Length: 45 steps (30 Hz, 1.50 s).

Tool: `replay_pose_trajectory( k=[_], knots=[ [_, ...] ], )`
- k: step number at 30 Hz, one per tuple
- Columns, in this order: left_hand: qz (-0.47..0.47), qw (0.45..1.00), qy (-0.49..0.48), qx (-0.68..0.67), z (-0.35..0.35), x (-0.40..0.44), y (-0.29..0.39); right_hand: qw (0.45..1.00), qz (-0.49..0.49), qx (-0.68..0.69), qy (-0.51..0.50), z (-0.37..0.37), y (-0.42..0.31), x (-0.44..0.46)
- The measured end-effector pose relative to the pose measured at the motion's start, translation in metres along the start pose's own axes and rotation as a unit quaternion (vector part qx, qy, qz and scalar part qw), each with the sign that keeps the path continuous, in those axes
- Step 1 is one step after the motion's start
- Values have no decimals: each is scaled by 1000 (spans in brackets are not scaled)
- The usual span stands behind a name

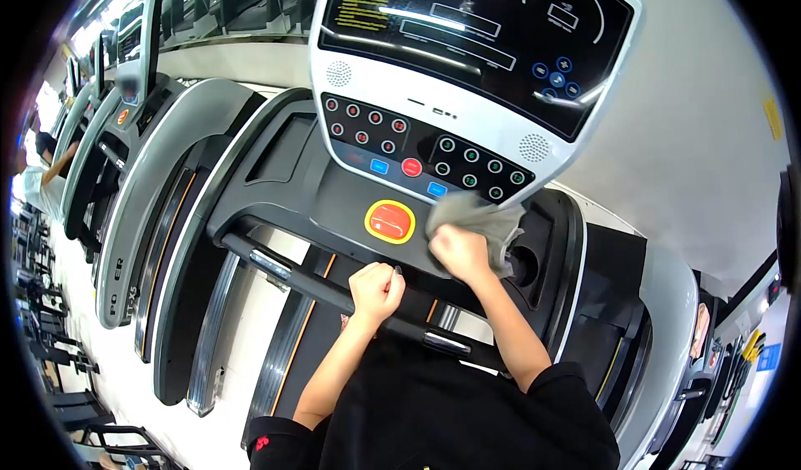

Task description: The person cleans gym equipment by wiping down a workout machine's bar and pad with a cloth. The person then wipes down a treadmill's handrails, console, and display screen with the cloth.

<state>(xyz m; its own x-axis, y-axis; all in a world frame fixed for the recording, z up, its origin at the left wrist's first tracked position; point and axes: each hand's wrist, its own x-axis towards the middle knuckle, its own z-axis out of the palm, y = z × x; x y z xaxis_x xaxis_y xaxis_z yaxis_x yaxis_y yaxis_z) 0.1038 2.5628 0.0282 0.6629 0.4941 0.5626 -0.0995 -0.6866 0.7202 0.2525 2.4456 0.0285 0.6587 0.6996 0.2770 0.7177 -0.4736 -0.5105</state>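
Observation:
My right hand [460, 253] is closed on a grey cloth [492, 228], its fingers bunched into the fabric. The cloth is blurred and lies over the treadmill's dark ledge, just below the console [492, 57] and right of the red stop button [390, 221] with its yellow ring. My left hand [376, 293] makes a fist over the front handlebar [321, 285], its thumb against the fingers. A small dark spot shows at the thumb tip. Whether the fist grips the bar or something small is hidden.
A cup holder [524, 265] is sunk in the ledge at right. The running belt [321, 353] lies below the handlebar. More treadmills [154, 194] stand in a row at left, where another person [46, 182] is partly visible. A pale wall [709, 78] rises at right.

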Motion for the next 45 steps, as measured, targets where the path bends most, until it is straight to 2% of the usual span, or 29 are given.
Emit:
replay_pose_trajectory(
  k=[1, 2, 3, 5, 6, 9, 11, 13, 16, 19, 20, 21, 23, 27, 29, 31, 33, 35, 37, 38, 39, 40, 41, 43, 44, 45],
  knots=[
    [-1, 1000, 2, 1, -6, -2, -2, 993, -66, -72, -70, 11, -3, 2],
    [-6, 1000, -4, 9, -13, -4, -6, 994, -57, 94, -29, 17, -5, 4],
    [-11, 1000, -11, 16, -21, -4, -11, 993, -57, 95, -31, 12, -12, 9],
    [-24, 999, 31, 11, -39, -7, -27, 995, 16, 98, -19, -13, -28, 11],
    [-44, 998, 36, 21, -52, -10, -37, 994, 22, 108, -16, -20, -29, 7],
    [-77, 994, 61, 42, -86, -15, -64, 989, 64, 54, -125, -34, -34, -11],
    [-95, 992, 70, 47, -103, -16, -78, 981, 58, 14, -186, -20, -34, -26],
    [-117, 990, 62, 39, -117, -12, -85, 980, 12, -45, -195, -5, -47, -28],
    [-118, 991, 66, 19, -128, 4, -86, 969, -5, -41, -242, 34, -79, -24],
    [-117, 991, 60, -6, -138, 13, -92, 985, -29, -22, -171, 95, -113, -10],
    [-107, 992, 65, -11, -142, 16, -92, 987, -14, -24, -160, 115, -124, -2],
    [-95, 993, 73, -13, -146, 20, -94, 995, -17, 10, -101, 130, -135, 7],
    [-102, 992, 78, -4, -157, 19, -99, 998, 21, 38, -47, 149, -159, 27],
    [-95, 995, 43, 2, -165, 13, -106, 994, 76, 69, -38, 158, -177, 42],
    [-165, 985, -39, 14, -160, 9, -108, 988, 109, 103, -43, 153, -171, 34],
    [-149, 976, -117, 103, -145, 10, -108, 982, 152, 99, -50, 145, -164, 23],
    [-136, 969, -187, 84, -129, 15, -101, 972, 202, 110, -45, 127, -157, 10],
    [-51, 970, -227, 70, -111, 22, -90, 959, 258, 114, -31, 115, -144, -6],
    [82, 976, -200, 25, -88, 31, -76, 956, 271, 108, 24, 102, -130, -22],
    [135, 967, -216, 9, -74, 32, -74, 952, 289, 90, 41, 92, -126, -29],
    [156, 953, -252, 60, -64, 32, -66, 948, 306, 73, 58, 80, -124, -34],
    [180, 945, -263, 76, -52, 27, -66, 934, 324, 97, 116, 69, -123, -40],
    [202, 936, -273, 92, -42, 21, -67, 928, 328, 67, 166, 65, -117, -47],
    [220, 937, -248, 111, -35, 20, -63, 911, 375, -2, 172, 52, -117, -50],
    [208, 935, -259, 121, -36, 20, -63, 918, 358, -7, 169, 59, -113, -52],
    [195, 934, -269, 133, -38, 20, -63, 921, 375, -6, 104, 66, -111, -51]
  ],
)
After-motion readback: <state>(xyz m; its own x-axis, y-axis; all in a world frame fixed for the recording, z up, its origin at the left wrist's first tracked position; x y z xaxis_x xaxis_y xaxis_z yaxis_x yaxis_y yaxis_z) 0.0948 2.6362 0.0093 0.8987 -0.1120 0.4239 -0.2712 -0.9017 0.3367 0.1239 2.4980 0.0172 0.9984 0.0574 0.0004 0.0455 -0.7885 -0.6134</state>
